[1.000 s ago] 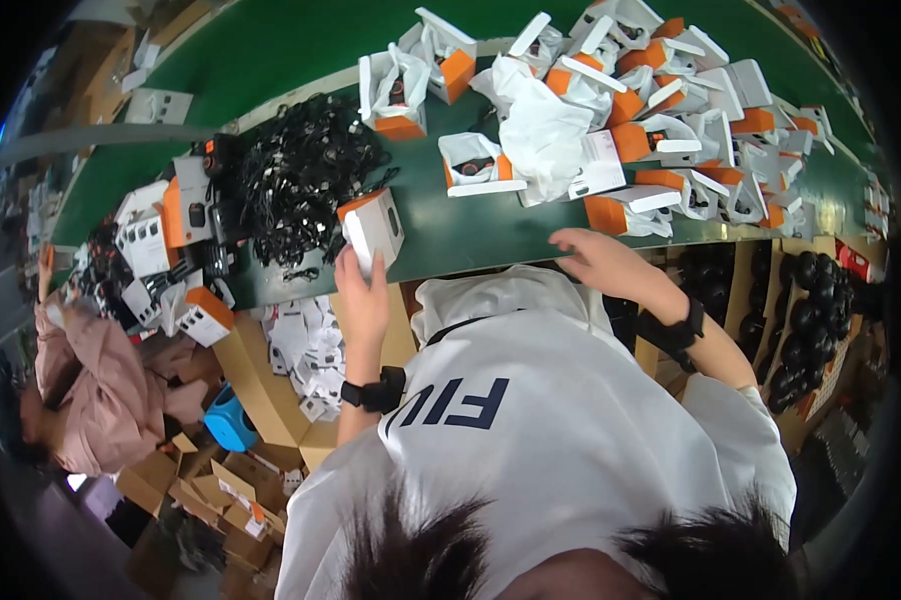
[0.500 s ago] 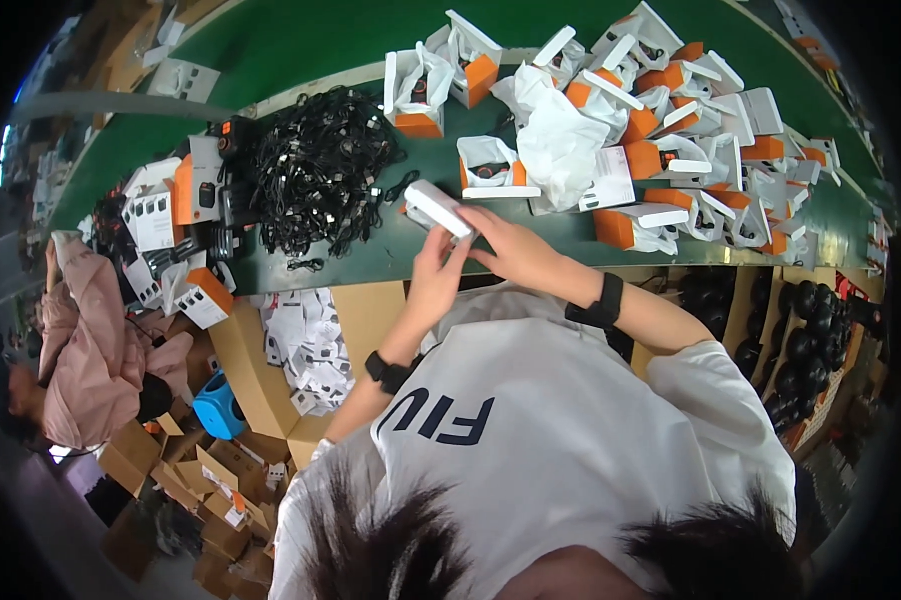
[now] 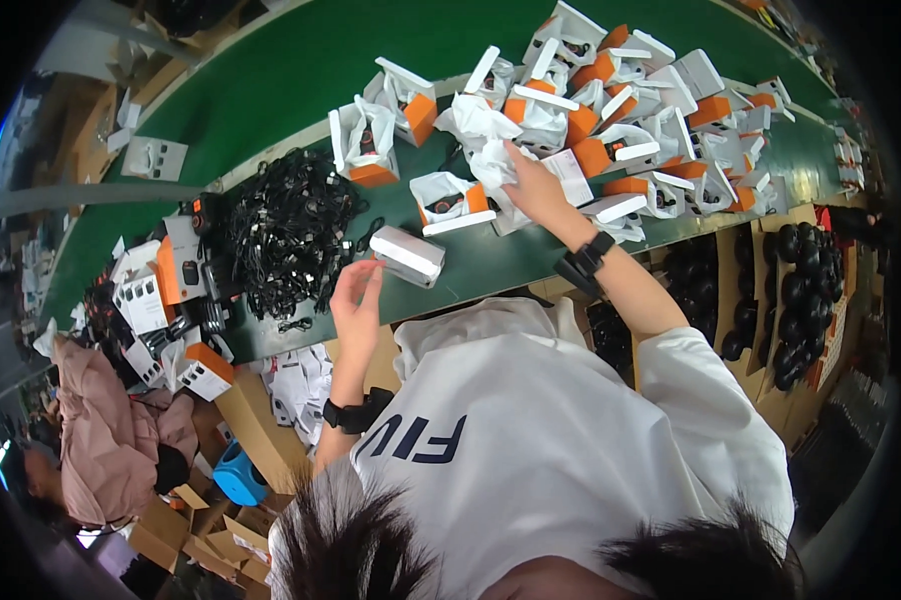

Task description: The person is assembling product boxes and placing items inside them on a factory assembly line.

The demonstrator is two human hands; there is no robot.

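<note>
From the head view, your right hand (image 3: 536, 185) pinches 1 crumpled white bag (image 3: 493, 160)! Your left hand (image 3: 356, 300), fingers parted, is right at 1 white box (image 3: 408, 254) on the green table (image 3: 481, 268); contact unclear. 3 open orange-and-white boxes (image 3: 479, 200) stand beyond; others overlap, uncountable. Dark lettering crosses your white shirt (image 3: 571, 420).

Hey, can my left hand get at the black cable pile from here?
Likely yes: the left hand is close beside the cable pile, with nothing visible between them; the white box lies on the hand's other side.
</note>
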